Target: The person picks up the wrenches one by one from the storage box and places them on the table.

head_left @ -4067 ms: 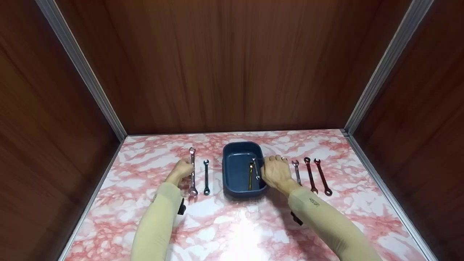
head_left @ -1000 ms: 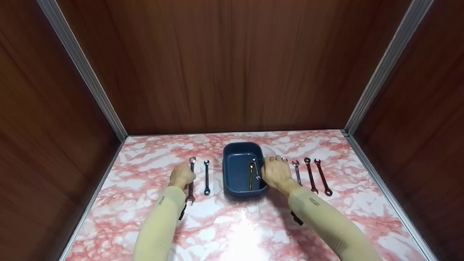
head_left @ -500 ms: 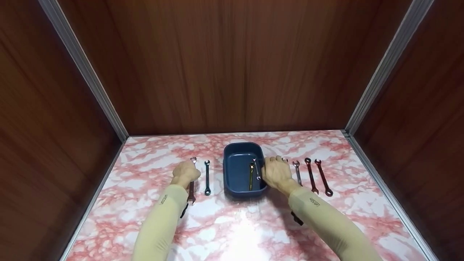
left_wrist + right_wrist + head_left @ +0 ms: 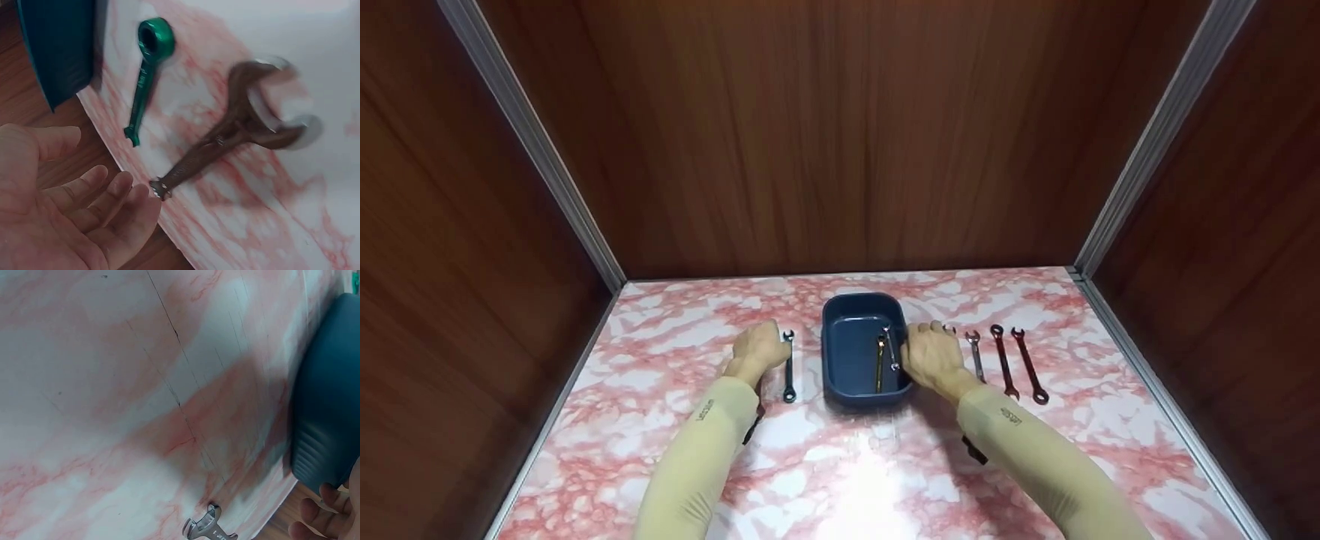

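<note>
My left hand (image 4: pixel 759 349) is just left of a green combination wrench (image 4: pixel 789 367), its fingers loosely bent and holding nothing in the left wrist view. A larger brownish-looking wrench (image 4: pixel 219 132) lies on the table close to those fingers; in the head view the hand and sleeve cover most of it. At the right side of a dark blue bin (image 4: pixel 851 395), my right hand (image 4: pixel 934 358) grips the rim; the thumb is hidden. Inside the bin lie a gold wrench (image 4: pixel 879 367) and a small silver wrench (image 4: pixel 891 349).
Right of the bin lie a silver wrench (image 4: pixel 975 356) and two red wrenches (image 4: pixel 1003 364); another wrench is partly hidden by the right hand. The marbled table (image 4: pixel 825 465) is bounded by wood-grain panels (image 4: pixel 840 135) at the back and sides.
Earlier the left hand held the large wrench and laid it down; it has since let go and moved right, toward the green wrench. The right hand and bin stay put.
</note>
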The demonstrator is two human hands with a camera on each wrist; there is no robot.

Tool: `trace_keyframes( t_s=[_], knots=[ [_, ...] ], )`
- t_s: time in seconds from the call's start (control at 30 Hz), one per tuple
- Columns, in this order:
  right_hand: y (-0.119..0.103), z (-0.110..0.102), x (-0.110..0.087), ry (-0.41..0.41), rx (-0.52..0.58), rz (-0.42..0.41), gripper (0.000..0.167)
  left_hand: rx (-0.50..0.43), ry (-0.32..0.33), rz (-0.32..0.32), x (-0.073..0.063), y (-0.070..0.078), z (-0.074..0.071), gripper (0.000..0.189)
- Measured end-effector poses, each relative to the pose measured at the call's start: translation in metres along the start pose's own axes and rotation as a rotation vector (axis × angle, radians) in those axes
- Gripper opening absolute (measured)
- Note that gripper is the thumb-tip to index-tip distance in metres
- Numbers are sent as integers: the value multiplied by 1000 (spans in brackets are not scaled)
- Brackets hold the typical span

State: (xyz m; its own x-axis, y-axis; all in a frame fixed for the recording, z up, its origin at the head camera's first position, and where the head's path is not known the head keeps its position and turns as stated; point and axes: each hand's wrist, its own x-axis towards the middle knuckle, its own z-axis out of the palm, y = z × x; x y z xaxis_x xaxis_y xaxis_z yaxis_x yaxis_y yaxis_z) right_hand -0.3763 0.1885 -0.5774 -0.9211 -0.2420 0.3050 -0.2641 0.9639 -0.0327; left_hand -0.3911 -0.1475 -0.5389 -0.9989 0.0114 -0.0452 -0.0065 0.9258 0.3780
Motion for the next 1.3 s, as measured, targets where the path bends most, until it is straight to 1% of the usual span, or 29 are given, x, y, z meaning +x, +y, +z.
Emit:
trace_keyframes(
  t_s=[0.13, 0.23, 0.37, 0.53, 0.63, 0.73, 0.77, 0.87, 1.0, 1.13, 1.23, 1.3],
  knots=[
    [0, 0, 1, 2, -3, 1, 29, -34, 13, 1, 0, 7, -3, 21],
    [0, 0, 1, -8, -2, 4, 29, -72, 27, 3, 0, 9, -4, 22],
    [0, -1, 2, -16, 3, 6, 29, -152, 38, 11, -3, 13, -5, 23],
    [0, -2, 3, -29, -3, 11, 30, -279, 12, -10, -5, 21, -8, 28],
    [0, -2, 3, -31, -6, 10, 30, -334, 6, -28, -6, 26, -9, 26],
    [0, -1, 2, -19, -1, 7, 30, -361, -3, -48, -6, 31, -10, 24],
    [0, 0, 2, -15, 1, 6, 29, -363, -9, -54, -6, 33, -10, 24],
    [0, 1, 1, -3, 3, 5, 28, -421, -39, -72, -6, 40, -11, 28],
    [0, 1, 1, -13, 2, 7, 28, -518, -75, -100, -6, 48, -10, 32],
    [0, 1, 2, -25, 5, 9, 29, -506, -83, -107, -6, 56, -9, 33],
    [0, 0, 2, -25, 10, 12, 30, -486, -82, -92, -6, 63, -9, 30],
    [0, -1, 2, -28, 13, 15, 30, -493, -80, -81, -6, 68, -8, 27]
  ],
)
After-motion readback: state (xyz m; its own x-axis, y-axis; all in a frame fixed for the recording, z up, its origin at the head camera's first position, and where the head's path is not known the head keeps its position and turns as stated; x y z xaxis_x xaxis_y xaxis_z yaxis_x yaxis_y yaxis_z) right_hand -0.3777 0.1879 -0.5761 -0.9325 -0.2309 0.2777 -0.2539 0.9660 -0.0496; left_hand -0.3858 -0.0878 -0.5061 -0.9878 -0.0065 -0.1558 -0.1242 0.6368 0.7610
